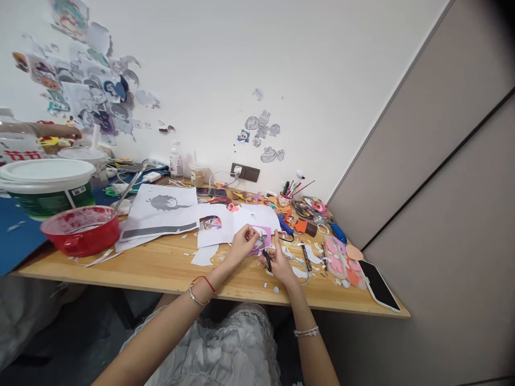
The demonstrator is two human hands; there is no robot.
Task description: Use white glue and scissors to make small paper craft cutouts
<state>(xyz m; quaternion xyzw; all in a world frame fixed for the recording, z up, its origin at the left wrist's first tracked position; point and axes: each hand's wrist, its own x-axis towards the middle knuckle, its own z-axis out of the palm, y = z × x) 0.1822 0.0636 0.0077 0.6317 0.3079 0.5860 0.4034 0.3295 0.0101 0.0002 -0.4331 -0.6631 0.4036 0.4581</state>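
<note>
My right hand is closed around the dark handles of a small pair of scissors, whose blades point away from me. Facing it, my left hand pinches a small piece of white paper close to the blades. Whether the blades touch the paper is too small to tell. Beneath both hands lies a purple sheet, partly covered by them. Just behind it is a white sheet with a cut-out opening at its left. Paper scraps lie to the left of my hands.
A red bowl with a utensil and a green tub stand at left, beside a printed sheet. A pen cup, blue glue gun and tablet are on the right. Another person's arm reaches in at far left.
</note>
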